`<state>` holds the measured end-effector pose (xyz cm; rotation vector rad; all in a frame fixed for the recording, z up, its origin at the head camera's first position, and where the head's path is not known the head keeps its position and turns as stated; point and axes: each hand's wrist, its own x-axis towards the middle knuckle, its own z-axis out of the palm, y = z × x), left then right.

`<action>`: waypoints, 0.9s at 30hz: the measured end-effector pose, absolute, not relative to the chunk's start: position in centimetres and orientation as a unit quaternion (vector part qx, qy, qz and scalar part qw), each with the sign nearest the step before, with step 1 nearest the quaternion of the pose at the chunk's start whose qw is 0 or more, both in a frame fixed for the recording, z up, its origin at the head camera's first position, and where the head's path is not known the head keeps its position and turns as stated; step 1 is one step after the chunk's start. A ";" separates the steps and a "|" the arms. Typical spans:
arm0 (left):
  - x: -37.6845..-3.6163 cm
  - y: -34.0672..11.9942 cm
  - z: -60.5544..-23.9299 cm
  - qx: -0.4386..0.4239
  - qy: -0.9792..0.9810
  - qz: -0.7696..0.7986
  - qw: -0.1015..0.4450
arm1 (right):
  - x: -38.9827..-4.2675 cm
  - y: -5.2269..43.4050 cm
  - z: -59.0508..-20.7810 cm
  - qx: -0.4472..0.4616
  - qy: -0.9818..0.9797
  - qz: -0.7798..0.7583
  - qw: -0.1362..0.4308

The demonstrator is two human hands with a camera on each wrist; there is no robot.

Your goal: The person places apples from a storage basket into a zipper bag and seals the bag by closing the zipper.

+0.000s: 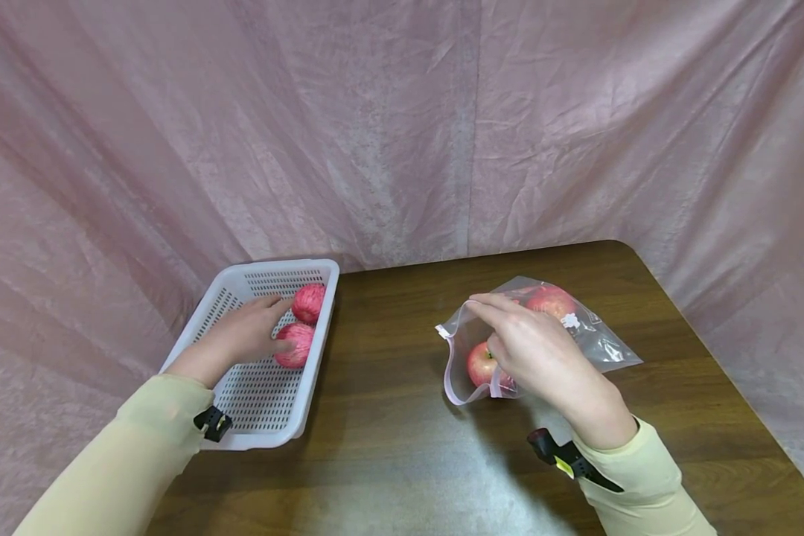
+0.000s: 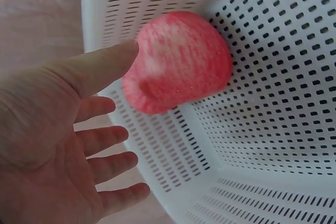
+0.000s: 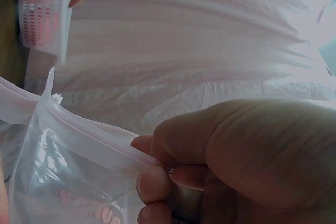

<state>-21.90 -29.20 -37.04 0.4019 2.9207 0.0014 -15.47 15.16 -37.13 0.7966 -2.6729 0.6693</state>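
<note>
Left hand (image 1: 244, 339) in the basket (image 1: 241, 420), fingers spread loose, touching the near wrapped apple (image 1: 296, 345); second one (image 1: 307, 301) behind it. Right hand (image 1: 532, 350) pinches the bag (image 1: 596, 342) rim on the bench (image 1: 388, 417); two apples inside.

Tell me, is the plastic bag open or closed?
Open. The bag's mouth gapes toward the left, held up by the right hand, with an apple showing inside.

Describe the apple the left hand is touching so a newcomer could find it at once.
On the dark wooden table, find the white perforated basket at the left. Two foam-netted apples lie inside; it is the nearer apple, by the left hand; the farther apple sits behind.
</note>
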 end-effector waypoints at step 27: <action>-23.0 -28.9 -38.9 0.131 0.981 -0.013 0.141 | -15.6 15.1 -37.2 0.279 -0.925 0.225 0.127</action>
